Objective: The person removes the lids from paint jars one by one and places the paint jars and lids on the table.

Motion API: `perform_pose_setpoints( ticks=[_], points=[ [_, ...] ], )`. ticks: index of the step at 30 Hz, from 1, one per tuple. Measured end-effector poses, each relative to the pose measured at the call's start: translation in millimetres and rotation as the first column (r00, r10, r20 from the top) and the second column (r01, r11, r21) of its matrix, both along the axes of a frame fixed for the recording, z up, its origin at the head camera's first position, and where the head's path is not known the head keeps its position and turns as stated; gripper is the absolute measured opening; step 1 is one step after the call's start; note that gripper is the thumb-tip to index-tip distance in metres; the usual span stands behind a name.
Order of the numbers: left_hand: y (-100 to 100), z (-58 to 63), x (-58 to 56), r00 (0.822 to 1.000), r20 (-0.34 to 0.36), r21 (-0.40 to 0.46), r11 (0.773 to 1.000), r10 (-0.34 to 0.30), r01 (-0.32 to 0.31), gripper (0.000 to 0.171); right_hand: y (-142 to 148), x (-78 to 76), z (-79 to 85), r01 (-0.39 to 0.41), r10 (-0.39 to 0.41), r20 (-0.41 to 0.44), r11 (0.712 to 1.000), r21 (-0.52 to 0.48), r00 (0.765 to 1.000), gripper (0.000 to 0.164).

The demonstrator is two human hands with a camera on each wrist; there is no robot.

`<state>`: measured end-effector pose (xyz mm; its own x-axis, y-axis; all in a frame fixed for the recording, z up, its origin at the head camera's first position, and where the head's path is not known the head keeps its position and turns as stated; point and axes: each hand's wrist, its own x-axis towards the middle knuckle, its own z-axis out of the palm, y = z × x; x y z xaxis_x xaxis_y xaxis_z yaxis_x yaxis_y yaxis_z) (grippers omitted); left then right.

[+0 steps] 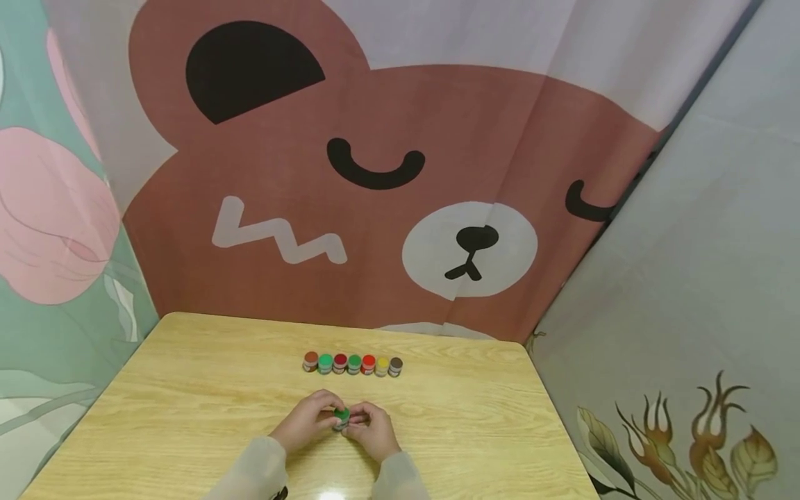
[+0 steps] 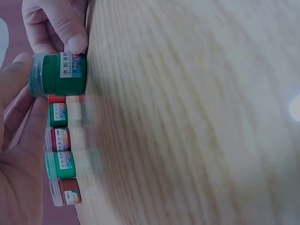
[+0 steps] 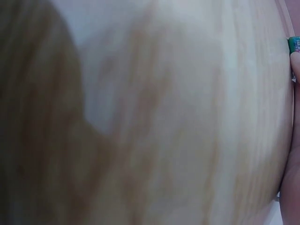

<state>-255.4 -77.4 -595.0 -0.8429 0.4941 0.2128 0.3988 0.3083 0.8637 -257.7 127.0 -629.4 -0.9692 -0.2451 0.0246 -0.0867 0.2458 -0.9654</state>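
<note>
A small green paint jar (image 1: pixel 341 418) stands on the table between both hands, with a clear ribbed lid and a printed label (image 2: pixel 71 64) in the left wrist view. My left hand (image 1: pixel 309 421) pinches the jar by its lid, thumb and fingers on either side. From the other side my right hand (image 1: pixel 375 429) holds the lower body of the jar with thumb and fingers. In the right wrist view only an edge of the right hand (image 3: pixel 296 65) and a sliver of the jar (image 3: pixel 294 44) show at the right border.
Behind the hands, several small paint jars (image 1: pixel 354 364) stand side by side in a row, in brown, greens, reds, yellow and dark brown. The wooden table (image 1: pixel 187 389) meets a bear-print curtain (image 1: pixel 387 292) at the back and a pale flowered curtain (image 1: pixel 687 312) on the right.
</note>
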Motion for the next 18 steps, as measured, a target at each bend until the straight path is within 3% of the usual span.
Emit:
perform_pose_setpoints(
  ticks=[8,18],
  points=[
    [1.5,-8.9,-2.9,0.999,-0.019,-0.016,0.999,0.045,-0.045,0.012,-1.9,0.9,1.3,0.008,-0.008,-0.008,1.0,0.005,1.0,0.028],
    [2.8,-7.4,-4.7,0.999,0.003,-0.049,0.998,0.043,-0.043,0.012,-3.8,5.3,3.4,0.015,-0.015,-0.003,1.0,0.023,1.0,0.029]
  ],
)
